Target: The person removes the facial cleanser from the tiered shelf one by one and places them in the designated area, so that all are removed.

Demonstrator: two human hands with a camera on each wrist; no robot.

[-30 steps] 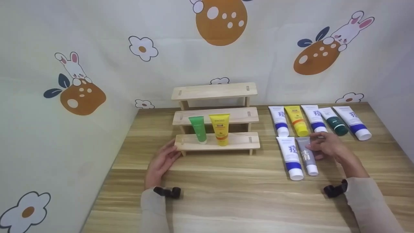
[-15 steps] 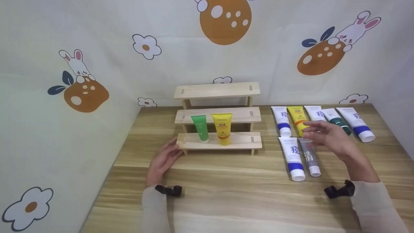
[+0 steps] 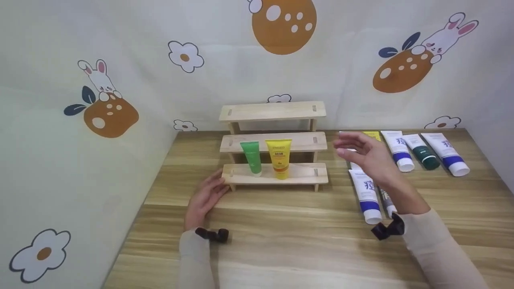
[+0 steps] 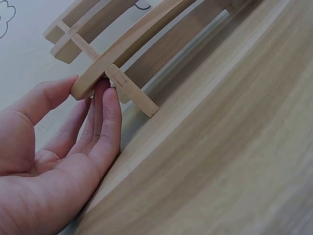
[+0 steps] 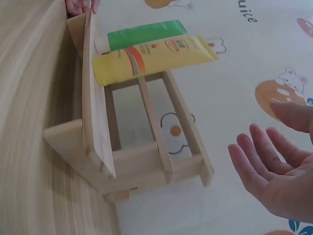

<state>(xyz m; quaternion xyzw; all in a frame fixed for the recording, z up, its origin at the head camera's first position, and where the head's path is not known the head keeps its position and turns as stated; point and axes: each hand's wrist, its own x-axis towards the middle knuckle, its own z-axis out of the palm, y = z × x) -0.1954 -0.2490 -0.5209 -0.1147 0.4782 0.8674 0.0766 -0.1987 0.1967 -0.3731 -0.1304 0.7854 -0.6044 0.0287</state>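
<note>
At the near left end of the three-step wooden rack (image 3: 305,172), my left hand (image 3: 204,198) pinches the lowest shelf, thumb at its end edge and fingers beneath. On that shelf a small green tube (image 3: 252,156) and a yellow tube (image 3: 280,156) stand upright on their caps. My right hand (image 3: 373,158) holds nothing; it is raised over the lying tubes, fingers apart and slightly bent, as the right wrist view also shows. Under it, a white-and-blue tube (image 3: 366,198) is partly covered, a grey tube (image 3: 388,204) mostly so.
Behind the right hand, a second yellow tube (image 3: 372,135) shows only its end. Further right lie a white-and-blue tube (image 3: 397,149), a white-and-dark-green tube (image 3: 422,152) and another white-and-blue tube (image 3: 445,154). A printed cloth (image 3: 225,64) hangs behind the wooden table (image 3: 281,233).
My right hand has lifted off the grey tube, leaving it lying there, and moved up and left toward the rack. The left hand keeps its place on the shelf end.
</note>
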